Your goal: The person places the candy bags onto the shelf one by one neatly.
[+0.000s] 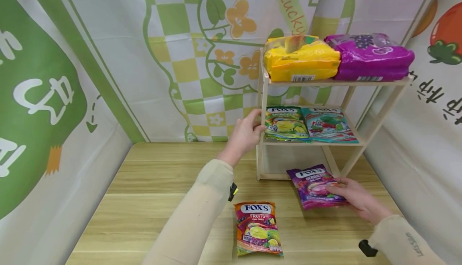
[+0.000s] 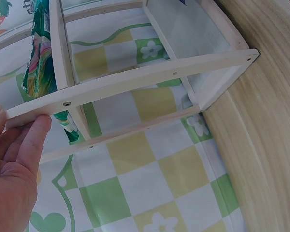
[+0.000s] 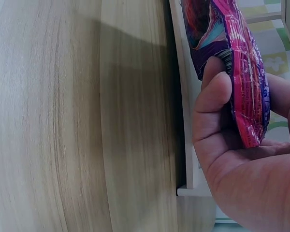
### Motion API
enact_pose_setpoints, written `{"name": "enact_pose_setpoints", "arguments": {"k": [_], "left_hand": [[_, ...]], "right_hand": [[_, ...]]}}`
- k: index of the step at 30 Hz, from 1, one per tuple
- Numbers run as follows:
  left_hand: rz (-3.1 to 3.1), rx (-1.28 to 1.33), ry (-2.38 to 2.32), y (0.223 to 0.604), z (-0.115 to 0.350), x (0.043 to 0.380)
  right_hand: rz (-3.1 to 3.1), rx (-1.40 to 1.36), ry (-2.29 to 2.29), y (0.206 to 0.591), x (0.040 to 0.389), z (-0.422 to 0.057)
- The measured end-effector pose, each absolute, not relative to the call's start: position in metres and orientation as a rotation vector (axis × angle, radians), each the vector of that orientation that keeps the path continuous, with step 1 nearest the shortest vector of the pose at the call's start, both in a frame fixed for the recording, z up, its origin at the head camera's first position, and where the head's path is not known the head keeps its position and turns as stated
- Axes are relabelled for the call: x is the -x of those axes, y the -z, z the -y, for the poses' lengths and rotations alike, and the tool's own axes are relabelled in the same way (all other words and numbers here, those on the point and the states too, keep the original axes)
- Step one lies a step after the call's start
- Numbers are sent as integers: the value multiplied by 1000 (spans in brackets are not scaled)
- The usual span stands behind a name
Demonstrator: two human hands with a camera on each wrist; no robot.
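A purple Fox's Berries candy bag (image 1: 313, 189) is gripped by my right hand (image 1: 355, 199), thumb on its front, just before the bottom tier of a small wooden shelf (image 1: 310, 144). In the right wrist view, fingers curl round the edge of this candy bag (image 3: 244, 87). My left hand (image 1: 245, 134) holds the shelf's left front post at middle-tier height. From the left wrist view, thumb and fingers of the left hand (image 2: 17, 159) lie on either side of that post (image 2: 130, 77). An orange-red Fox's Fruits candy bag (image 1: 258, 229) lies face up on the table.
On the middle tier, a green Fox's bag (image 1: 286, 124) lies beside a teal Fox's bag (image 1: 330, 124). The top tier carries a yellow pack (image 1: 301, 60) and a purple pack (image 1: 369, 58). Patterned cloth walls (image 1: 108, 56) border the wooden table (image 1: 151, 177).
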State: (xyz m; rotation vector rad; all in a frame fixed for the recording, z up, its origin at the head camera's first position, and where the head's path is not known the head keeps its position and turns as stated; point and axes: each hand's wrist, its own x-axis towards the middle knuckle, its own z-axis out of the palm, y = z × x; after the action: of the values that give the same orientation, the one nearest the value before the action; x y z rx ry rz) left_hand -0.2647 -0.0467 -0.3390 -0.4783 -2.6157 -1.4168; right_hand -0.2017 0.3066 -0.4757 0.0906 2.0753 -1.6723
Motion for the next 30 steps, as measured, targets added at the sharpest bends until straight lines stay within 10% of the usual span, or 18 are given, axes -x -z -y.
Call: {"name": "enact_pose_setpoints", "arguments": {"k": [30], "left_hand": [[2607,483,1397,340,47,265]], "right_hand": [[-2077,-109,1731,492,205,-276]]}}
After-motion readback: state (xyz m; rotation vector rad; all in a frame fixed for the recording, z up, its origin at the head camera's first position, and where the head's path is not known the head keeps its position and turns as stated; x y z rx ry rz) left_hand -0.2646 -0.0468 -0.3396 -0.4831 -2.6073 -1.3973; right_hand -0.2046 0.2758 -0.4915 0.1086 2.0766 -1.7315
